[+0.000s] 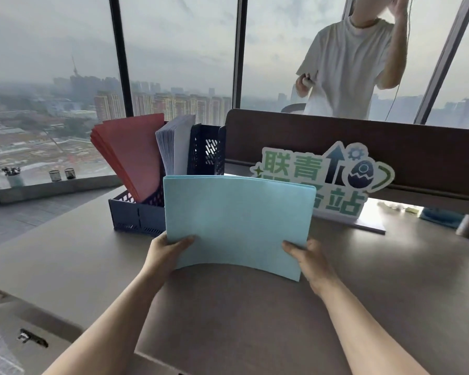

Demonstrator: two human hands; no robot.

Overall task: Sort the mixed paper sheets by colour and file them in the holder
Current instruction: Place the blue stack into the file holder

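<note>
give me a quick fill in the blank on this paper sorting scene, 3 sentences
1. Both hands, the left hand and the right hand, grip a stack of ____ sheets.
2. In the dark blue holder, the leftmost compartment holds ____ sheets.
3. The white sheets stand to the ____ of those.

Missing words: blue; red; right

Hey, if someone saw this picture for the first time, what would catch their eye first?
Probably the light blue stack of sheets held up at centre, the left hand and right hand gripping its lower corners. Behind it to the left, the dark blue holder already has red sheets fanned out and white sheets upright. To the right stands a green and white sign.
</note>
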